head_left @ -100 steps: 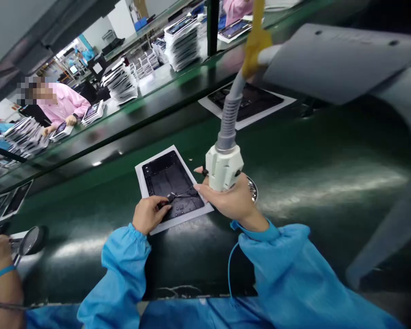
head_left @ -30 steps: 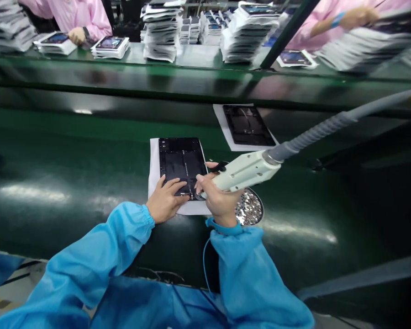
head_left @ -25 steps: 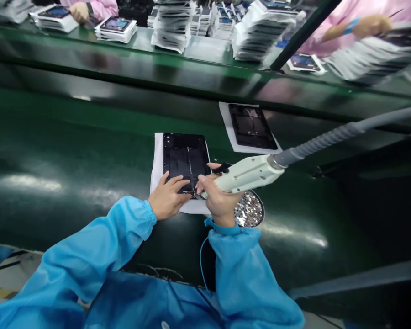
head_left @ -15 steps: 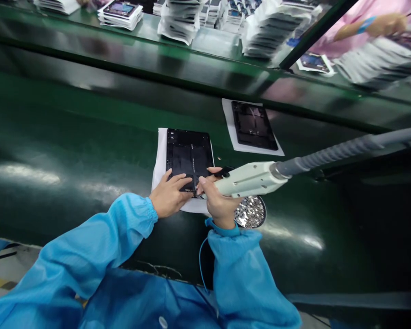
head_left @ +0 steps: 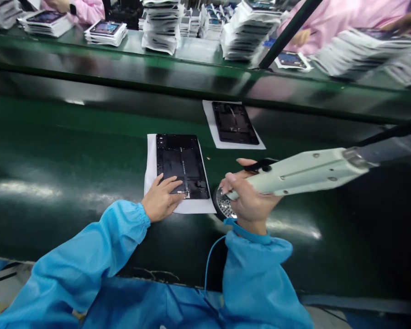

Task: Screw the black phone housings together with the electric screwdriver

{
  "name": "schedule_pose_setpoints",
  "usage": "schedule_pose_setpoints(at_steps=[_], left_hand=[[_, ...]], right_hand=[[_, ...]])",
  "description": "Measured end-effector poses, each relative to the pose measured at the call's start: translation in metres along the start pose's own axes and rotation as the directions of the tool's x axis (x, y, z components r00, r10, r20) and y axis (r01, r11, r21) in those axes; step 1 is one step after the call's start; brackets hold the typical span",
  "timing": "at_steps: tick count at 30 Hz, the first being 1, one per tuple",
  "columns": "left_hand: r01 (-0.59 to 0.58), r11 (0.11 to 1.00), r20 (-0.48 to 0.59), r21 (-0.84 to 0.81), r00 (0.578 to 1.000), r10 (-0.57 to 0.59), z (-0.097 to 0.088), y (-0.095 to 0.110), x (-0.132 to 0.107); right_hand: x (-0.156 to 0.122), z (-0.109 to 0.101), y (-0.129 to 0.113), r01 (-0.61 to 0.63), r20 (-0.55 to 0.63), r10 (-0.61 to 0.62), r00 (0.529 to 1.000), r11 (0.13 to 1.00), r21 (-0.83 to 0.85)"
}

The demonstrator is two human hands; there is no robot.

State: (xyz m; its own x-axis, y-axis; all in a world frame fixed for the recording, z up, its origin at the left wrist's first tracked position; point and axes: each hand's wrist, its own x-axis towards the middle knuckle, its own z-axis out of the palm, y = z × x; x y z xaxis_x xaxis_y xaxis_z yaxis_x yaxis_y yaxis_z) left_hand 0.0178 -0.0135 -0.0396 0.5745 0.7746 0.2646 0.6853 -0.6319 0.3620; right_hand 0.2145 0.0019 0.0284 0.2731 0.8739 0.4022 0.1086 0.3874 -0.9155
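While the dark green glossy surface [head_left: 71, 173] carried a black rectangular panel [head_left: 181, 164] on white foam, the right hand [head_left: 250, 201] gripped a pale cream powered screwdriver [head_left: 301, 171] above a round dish of silver screws [head_left: 222, 208]; the left hand [head_left: 160, 201] lay open, fingers flat on the panel's near edge.

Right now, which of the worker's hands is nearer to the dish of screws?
Right. The right hand, gripping the screwdriver, is directly over the dish of screws; the left hand rests on the black panel beside it.
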Motion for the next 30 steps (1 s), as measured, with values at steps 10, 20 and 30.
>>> schedule_pose_setpoints(at_steps=[10,20,30], left_hand=[[-0.055,0.995,-0.089,0.082,0.994,0.063,-0.002,-0.003,-0.005],[-0.097,0.986,-0.111,0.135,0.987,0.112,-0.006,-0.002,-0.007],[-0.084,0.988,-0.101,0.130,0.990,0.098,-0.006,-0.001,-0.008]], right_hand=[[0.018,-0.026,0.029,-0.014,-0.115,0.015,0.993,1.000,0.009],[0.017,-0.021,0.035,-0.024,-0.110,0.033,0.993,0.996,0.084],[0.017,-0.021,0.040,-0.029,-0.098,0.037,0.995,0.996,0.081]])
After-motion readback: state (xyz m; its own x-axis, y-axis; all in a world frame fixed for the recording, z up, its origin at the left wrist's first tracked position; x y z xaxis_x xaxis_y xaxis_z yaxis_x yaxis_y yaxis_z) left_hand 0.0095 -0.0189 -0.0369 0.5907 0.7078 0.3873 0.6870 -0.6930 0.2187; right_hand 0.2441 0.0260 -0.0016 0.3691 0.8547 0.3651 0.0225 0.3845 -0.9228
